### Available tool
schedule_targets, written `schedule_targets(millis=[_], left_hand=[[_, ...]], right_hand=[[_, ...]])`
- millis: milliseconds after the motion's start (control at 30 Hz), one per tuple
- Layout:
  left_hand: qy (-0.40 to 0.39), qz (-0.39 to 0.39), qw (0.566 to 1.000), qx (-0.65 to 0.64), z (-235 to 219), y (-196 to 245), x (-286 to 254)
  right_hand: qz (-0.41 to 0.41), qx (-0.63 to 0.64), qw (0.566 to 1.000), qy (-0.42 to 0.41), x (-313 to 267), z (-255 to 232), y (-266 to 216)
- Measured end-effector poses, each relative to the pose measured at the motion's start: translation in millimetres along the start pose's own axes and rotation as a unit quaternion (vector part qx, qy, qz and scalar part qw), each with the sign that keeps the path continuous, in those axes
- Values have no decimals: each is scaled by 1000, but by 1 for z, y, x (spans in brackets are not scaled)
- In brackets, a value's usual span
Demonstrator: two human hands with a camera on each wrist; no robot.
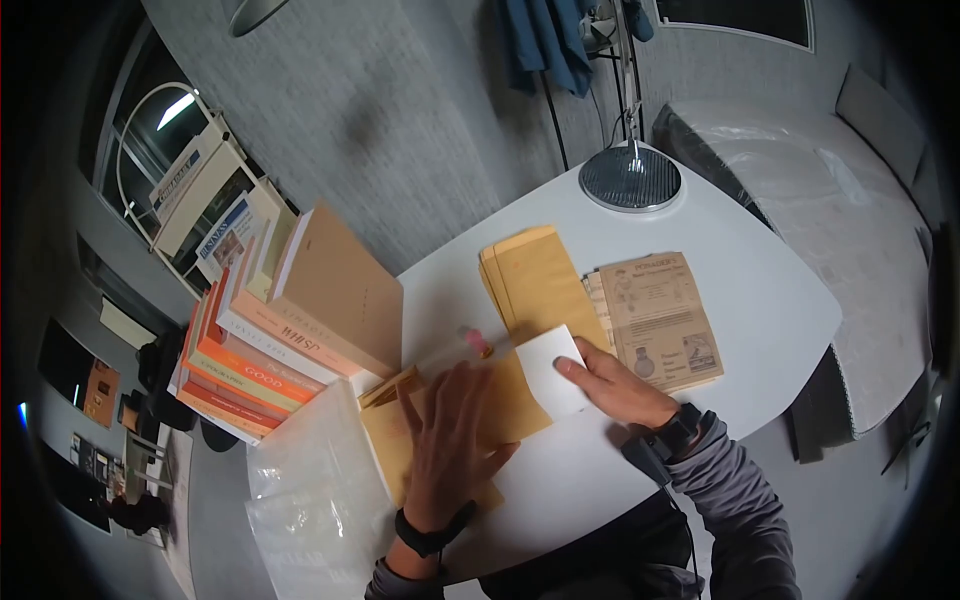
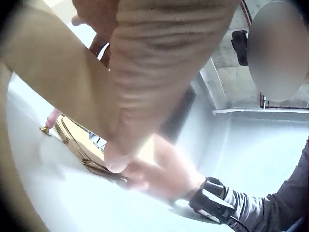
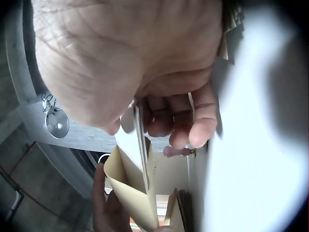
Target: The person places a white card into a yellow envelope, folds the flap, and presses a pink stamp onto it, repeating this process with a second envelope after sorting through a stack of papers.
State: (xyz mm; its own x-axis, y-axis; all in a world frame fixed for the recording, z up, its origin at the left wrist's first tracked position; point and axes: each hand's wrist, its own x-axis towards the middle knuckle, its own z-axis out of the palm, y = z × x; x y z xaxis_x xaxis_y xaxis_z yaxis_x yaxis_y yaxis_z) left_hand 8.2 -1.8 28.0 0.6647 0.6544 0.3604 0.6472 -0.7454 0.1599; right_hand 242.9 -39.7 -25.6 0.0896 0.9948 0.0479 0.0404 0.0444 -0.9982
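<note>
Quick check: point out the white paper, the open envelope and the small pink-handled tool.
White paper [image 1: 553,389]: head view, on its broad face.
Open envelope [image 3: 131,199]: right wrist view, on the panel below its mouth.
Pink-handled tool [image 3: 175,152]: right wrist view, on its handle.

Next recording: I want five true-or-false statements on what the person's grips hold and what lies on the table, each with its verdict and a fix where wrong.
1. The left grip holds a brown envelope, and the right grip pinches white paper. True.
2. The white paper is completely outside that envelope. False: part of it is inside the envelope's open mouth.
3. The ridged lamp base stands on the white table. True.
4. In the head view, printed brown papers lie right of the envelope pile. True.
5. Those printed papers lie under the lamp base. False: they lie apart from it.
</note>
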Motion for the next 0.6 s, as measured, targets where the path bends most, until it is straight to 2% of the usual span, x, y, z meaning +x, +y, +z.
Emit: schedule_targets(millis=[100, 300, 400, 533, 600], left_hand=[[15, -7, 999, 30, -7, 5, 6], [33, 35, 998, 42, -10, 13, 15], [35, 51, 998, 24, -6, 27, 23], [59, 76, 995, 29, 7, 38, 31], [51, 81, 995, 40, 11, 41, 33]], right_hand=[[-44, 57, 996, 59, 10, -8, 17], [1, 119, 991, 53, 1, -12, 4], [-150, 71, 985, 53, 2, -9, 7], [-212, 41, 975, 53, 1, -7, 13], [-116, 25, 993, -29, -3, -15, 5]])
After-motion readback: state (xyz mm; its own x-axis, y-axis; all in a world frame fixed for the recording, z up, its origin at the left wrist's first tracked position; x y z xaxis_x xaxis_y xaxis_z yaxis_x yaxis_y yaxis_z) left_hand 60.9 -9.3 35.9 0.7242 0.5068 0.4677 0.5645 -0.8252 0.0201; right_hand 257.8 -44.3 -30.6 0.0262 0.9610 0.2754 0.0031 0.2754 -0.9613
